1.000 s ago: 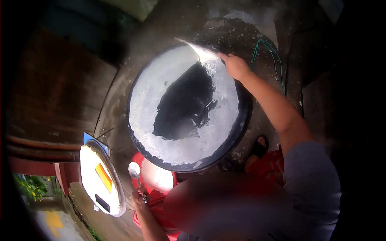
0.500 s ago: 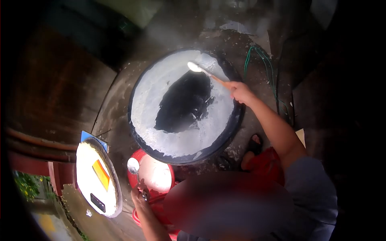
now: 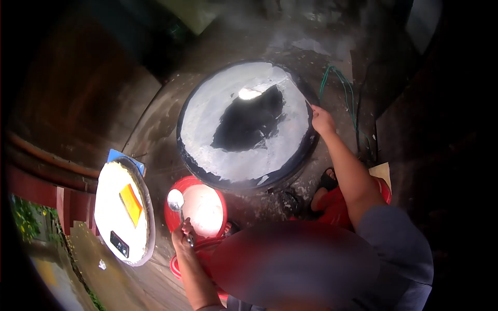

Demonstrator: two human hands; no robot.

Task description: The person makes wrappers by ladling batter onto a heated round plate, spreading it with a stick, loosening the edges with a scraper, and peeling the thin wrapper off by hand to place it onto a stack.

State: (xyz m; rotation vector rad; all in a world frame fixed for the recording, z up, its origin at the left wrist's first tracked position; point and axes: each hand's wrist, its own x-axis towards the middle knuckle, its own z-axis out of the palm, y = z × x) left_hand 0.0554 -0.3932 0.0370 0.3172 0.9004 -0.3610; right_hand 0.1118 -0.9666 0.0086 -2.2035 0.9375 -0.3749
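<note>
Fingers of our left hand (image 3: 182,234) are curled around the handle of a metal ladle (image 3: 176,199), gripping it low, on the near left. The ladle's bowl lies over the left part of a red basin (image 3: 168,213), which holds a pale liquid (image 3: 206,208). Our right hand (image 3: 323,122) is at the right edge of a big round griddle (image 3: 244,127), its fingers closed on the end of a thin tool (image 3: 307,101); we cannot tell how each finger sits, nor make out the tool's far end clearly.

The griddle stands in the middle, just beyond the basin. White batter (image 3: 210,98) forms a broad, uneven ring on it around a dark middle, and a brighter patch of batter (image 3: 250,93) lies at the far edge of that dark area.

To the left we see a round white-topped stand (image 3: 110,207) bearing an orange-and-yellow flat object (image 3: 130,205) and, nearer, a dark phone (image 3: 120,243). A green cord (image 3: 353,101) runs along the right.
</note>
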